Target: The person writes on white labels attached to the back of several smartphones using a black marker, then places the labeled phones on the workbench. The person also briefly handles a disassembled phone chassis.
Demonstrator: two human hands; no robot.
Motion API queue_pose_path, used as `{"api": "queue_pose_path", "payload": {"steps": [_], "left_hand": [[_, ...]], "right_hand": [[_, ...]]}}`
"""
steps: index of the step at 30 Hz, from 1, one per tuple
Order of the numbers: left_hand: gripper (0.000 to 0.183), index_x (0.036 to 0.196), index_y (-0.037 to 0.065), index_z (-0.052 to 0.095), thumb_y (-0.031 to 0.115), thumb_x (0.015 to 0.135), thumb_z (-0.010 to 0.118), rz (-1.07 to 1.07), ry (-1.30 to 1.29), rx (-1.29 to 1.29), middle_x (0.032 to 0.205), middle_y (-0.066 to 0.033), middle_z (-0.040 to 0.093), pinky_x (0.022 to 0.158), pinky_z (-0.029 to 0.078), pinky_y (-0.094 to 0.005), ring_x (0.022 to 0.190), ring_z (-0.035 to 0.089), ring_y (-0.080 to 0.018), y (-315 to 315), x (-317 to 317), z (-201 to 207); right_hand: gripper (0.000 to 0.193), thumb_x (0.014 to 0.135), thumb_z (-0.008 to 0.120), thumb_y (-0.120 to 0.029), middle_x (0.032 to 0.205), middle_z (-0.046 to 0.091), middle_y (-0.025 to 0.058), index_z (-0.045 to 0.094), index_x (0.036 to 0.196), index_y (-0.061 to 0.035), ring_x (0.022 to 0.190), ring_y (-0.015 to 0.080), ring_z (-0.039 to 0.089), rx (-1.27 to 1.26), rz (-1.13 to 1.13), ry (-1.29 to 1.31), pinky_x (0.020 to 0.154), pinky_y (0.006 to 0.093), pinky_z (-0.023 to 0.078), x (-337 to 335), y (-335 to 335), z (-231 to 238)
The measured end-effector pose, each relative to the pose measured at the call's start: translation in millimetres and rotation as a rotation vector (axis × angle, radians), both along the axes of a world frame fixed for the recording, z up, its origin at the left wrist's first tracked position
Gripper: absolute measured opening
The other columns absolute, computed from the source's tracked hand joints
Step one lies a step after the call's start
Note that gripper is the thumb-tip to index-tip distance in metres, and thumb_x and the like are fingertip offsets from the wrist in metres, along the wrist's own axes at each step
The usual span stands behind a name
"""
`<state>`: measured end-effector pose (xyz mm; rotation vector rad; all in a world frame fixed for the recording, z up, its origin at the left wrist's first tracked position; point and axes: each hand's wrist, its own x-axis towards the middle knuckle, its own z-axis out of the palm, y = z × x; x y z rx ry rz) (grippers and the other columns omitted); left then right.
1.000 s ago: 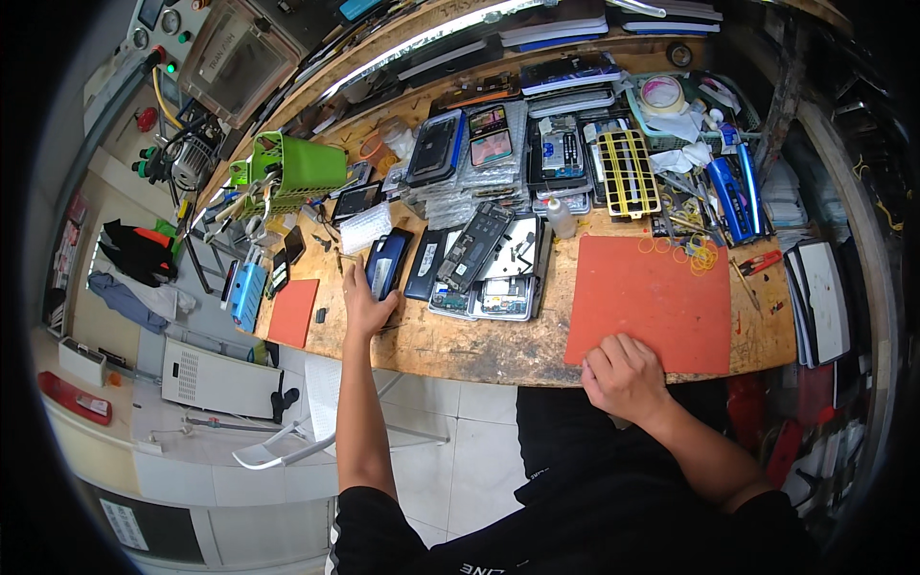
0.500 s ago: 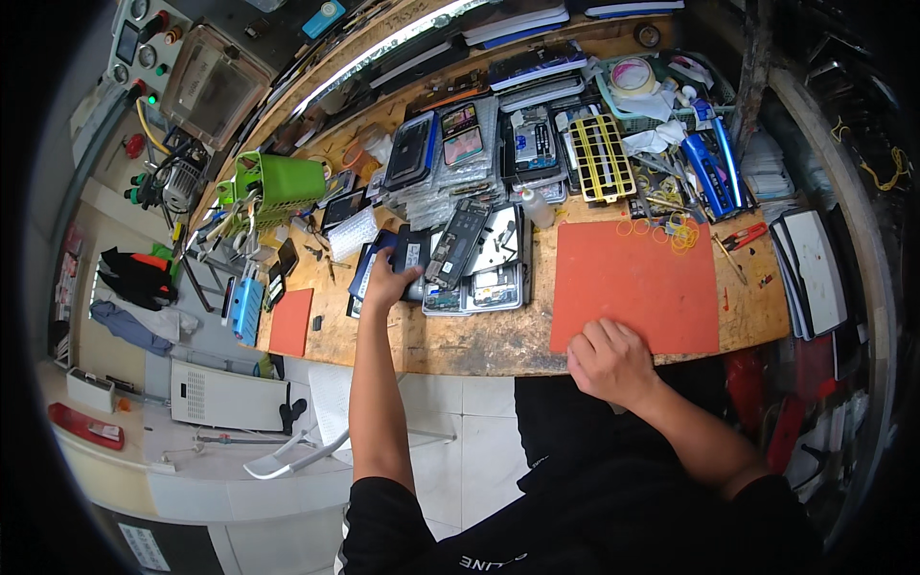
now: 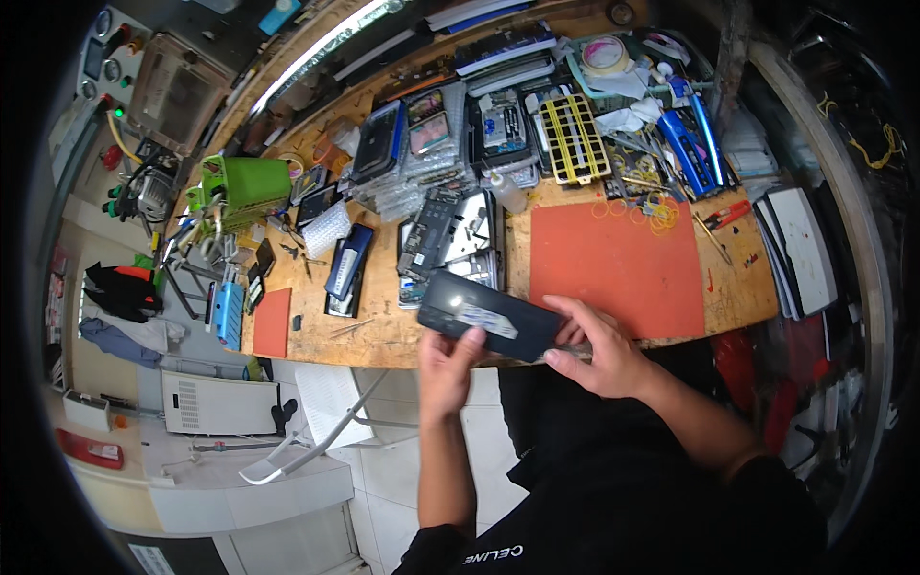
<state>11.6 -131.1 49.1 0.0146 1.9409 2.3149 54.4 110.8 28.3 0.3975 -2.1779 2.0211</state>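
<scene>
A black smartphone (image 3: 446,302) with a pale label across its face is held tilted over the bench's front edge. My left hand (image 3: 446,369) grips its lower left part, thumb on the face and the other fingers hidden beneath. At the phone's right end, my right hand (image 3: 610,359) closes round the corner with thumb and fingers. An orange-red mat (image 3: 618,264) lies beyond my right hand. Just past the phone, an opened phone with bare inner parts (image 3: 426,240) leans on a white tray of phone parts (image 3: 486,264).
Farther left lie a dark blue phone (image 3: 349,259) and a green basket (image 3: 249,182) of tools. Bubble-wrapped stacks (image 3: 407,172), a small bottle (image 3: 508,195) and a yellow-black grid case (image 3: 575,139) stand behind. Red-handled pliers (image 3: 728,215) lie right of the mat.
My left hand has lifted the black phone from beside the tray and brought it right and nearer. My right hand has opened from its curled rest and taken the phone's right end.
</scene>
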Motion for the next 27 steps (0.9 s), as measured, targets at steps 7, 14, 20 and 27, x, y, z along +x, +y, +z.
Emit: {"api": "queue_pose_path", "payload": {"steps": [7,14,20,27], "left_hand": [[0.042,0.140,0.003,0.048,0.009,0.103,0.067,-0.086,0.076,0.236,0.128,-0.0151,0.066,0.083,0.067,-0.0422,0.106,0.073,-0.0301,55,10,-2],[0.028,0.124,0.002,0.058,0.021,0.105,0.067,-0.124,0.185,0.041,0.123,-0.0131,0.066,0.090,0.061,-0.0397,0.102,0.070,-0.0249,92,-9,9],[0.024,0.109,-0.002,0.069,0.021,0.104,0.070,0.036,0.363,-0.394,0.095,-0.0058,0.071,0.078,0.050,-0.0256,0.088,0.062,-0.0098,160,-96,19],[0.048,0.151,0.004,0.048,0.029,0.110,0.058,-0.077,0.618,-0.097,0.130,-0.0129,0.061,0.104,0.049,-0.0335,0.120,0.058,-0.0186,197,-177,41]], "right_hand": [[0.035,0.088,0.075,0.001,0.093,0.074,0.0150,0.066,0.122,-0.0005,0.076,0.0317,0.073,0.274,-0.214,0.374,0.067,0.0390,0.055,16,37,17],[0.046,0.083,0.080,-0.008,0.095,0.070,0.0127,0.063,0.126,-0.0031,0.082,0.0337,0.070,0.601,-0.352,0.385,0.073,0.0447,0.053,27,66,28],[0.094,0.077,0.086,-0.022,0.129,0.052,0.0194,0.038,0.156,-0.0060,0.114,0.0400,0.061,0.705,-0.292,0.396,0.088,0.0493,0.055,-57,83,14],[0.048,0.109,0.056,-0.042,0.104,0.069,0.0078,0.056,0.137,-0.0033,0.075,0.0060,0.058,-0.750,0.399,-0.229,0.055,0.0204,0.043,-174,142,34]]}}
